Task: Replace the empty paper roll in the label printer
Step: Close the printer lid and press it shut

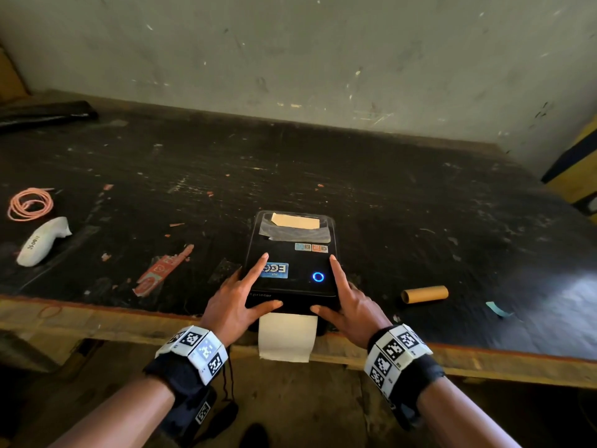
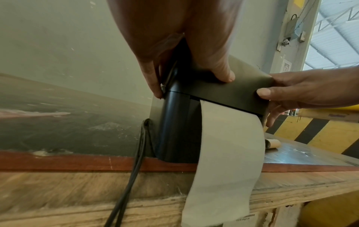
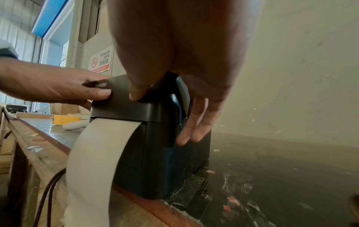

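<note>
A black label printer (image 1: pixel 287 253) stands at the table's near edge with its lid down and a blue ring light on. A white paper strip (image 1: pixel 287 337) comes out of its front slot and hangs over the table edge. My left hand (image 1: pixel 239 295) presses the lid's left side, index finger straight on top and thumb on the front edge. My right hand (image 1: pixel 350 305) mirrors it on the right side, its fingers lying straight down the printer's flank (image 3: pixel 196 122). An empty brown cardboard core (image 1: pixel 424 294) lies on the table to the printer's right. The roll inside is hidden.
On the left of the dark table (image 1: pixel 387 202) lie a white handheld device (image 1: pixel 43 240), a pink coiled cord (image 1: pixel 30 203) and a red-white label scrap (image 1: pixel 161 270). Black cables (image 2: pixel 134 176) drop over the wooden front edge. A wall stands close behind.
</note>
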Motion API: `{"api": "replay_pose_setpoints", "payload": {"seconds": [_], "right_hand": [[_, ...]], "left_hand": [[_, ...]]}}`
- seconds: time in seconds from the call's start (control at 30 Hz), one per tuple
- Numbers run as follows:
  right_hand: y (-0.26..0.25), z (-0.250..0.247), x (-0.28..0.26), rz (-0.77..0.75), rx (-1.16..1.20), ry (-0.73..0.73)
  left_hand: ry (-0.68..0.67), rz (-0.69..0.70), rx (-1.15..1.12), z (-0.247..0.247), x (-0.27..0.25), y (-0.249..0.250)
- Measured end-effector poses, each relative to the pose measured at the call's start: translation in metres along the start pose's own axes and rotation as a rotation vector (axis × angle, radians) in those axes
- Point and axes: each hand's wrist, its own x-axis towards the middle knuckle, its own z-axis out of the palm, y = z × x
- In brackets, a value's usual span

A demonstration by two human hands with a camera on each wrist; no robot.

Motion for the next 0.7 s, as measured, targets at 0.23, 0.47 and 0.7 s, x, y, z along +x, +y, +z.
{"api": "replay_pose_setpoints", "payload": {"seconds": [0.23,0.47,0.7], "right_hand": [[-0.0022,-0.0016,-0.0026,0.003,-0.017,0.005],[-0.0037,-0.0026,-0.0026,0.008,-0.007,0.003],[-0.0003,-0.0008,-0.0011,0.001,-0.032,0.007]], "left_hand": [[0.002,0.003,-0.005,0.0001,0.0005,-0.0004],[0.001,0.001,-0.01,-0.0009,0.0005,0.0019],[0.0,-0.002,-0.012,-0.0018,-0.0001,0.0044]]}}
